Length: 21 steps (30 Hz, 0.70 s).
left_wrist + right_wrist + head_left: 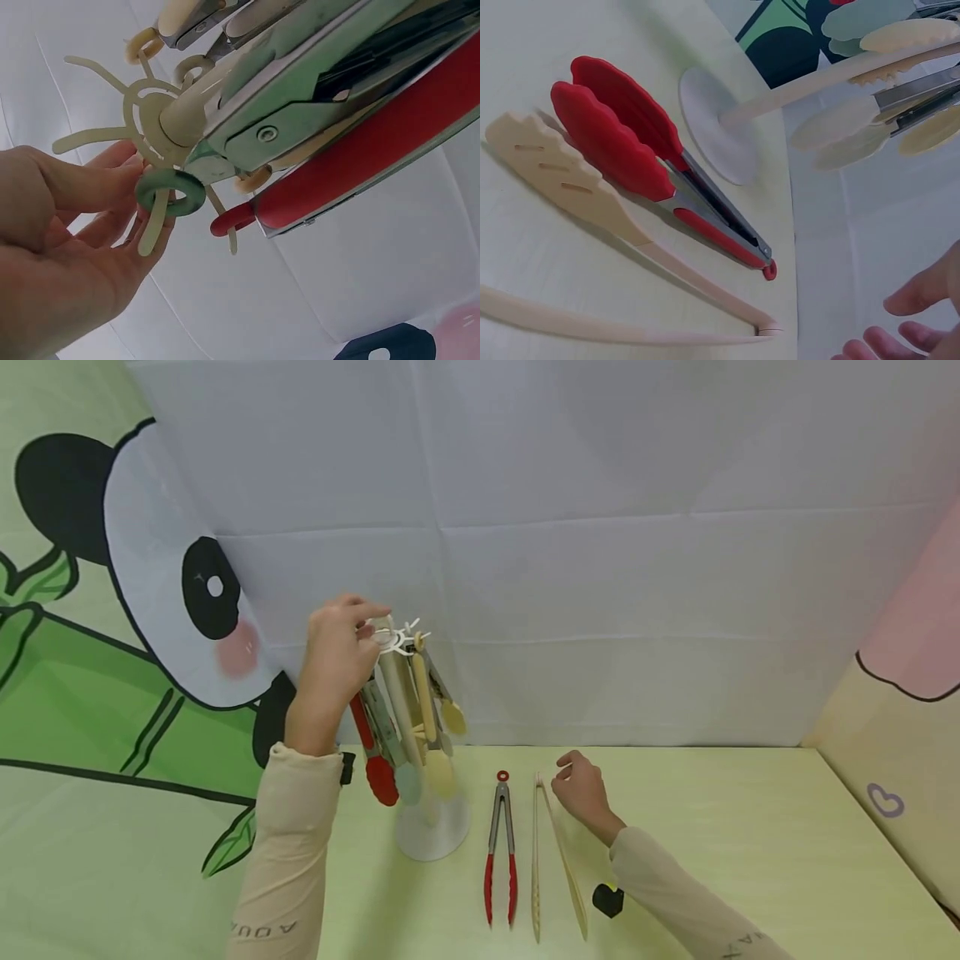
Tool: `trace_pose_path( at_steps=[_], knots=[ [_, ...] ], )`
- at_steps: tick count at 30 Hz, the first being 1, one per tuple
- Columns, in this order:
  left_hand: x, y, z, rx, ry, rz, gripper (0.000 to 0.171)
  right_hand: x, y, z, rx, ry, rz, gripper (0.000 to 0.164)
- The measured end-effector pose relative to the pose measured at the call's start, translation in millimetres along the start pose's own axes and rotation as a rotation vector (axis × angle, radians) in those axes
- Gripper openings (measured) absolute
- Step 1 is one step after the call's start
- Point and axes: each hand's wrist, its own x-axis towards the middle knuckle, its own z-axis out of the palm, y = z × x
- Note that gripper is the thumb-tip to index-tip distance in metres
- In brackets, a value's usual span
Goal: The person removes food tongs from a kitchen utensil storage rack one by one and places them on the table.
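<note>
My left hand (341, 647) is at the top of a white utensil stand, thumb and fingers pinching the rim of its hook wheel (133, 97). Close by the fingertips, the loop of green tongs (171, 191) hangs on a hook. Red tongs (360, 176) hang from the neighbouring hook, and cream tongs (423, 693) on the far side. Above the table, my right hand (583, 789) is loosely curled and holds nothing. Left of it lie beige tongs (536, 860) with spread arms and tongs with red tips (489, 877), both handle end away from me.
The stand's round white base (433, 831) rests on the pale yellow table (712, 860) at its back left. A small black object (607, 900) shows beside the right sleeve. Behind the table hangs a white cloth (600, 568), with a panda-printed cloth (150, 568) on the left.
</note>
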Motion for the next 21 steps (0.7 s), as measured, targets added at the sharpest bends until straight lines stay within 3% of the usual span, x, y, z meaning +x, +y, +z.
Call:
trace_pose_path(
  at_steps=[7, 21],
  knots=[
    [1.7, -4.4, 4.3, -0.003, 0.030, 0.006, 0.050, 5.9, -16.1, -9.3, 0.045, 0.030, -0.030, 0.024],
    [3.4, -11.5, 10.4, -0.010, 0.024, 0.035, 0.049, 8.9, -37.9, -13.8, 0.183, 0.017, -0.142, 0.027]
  ],
)
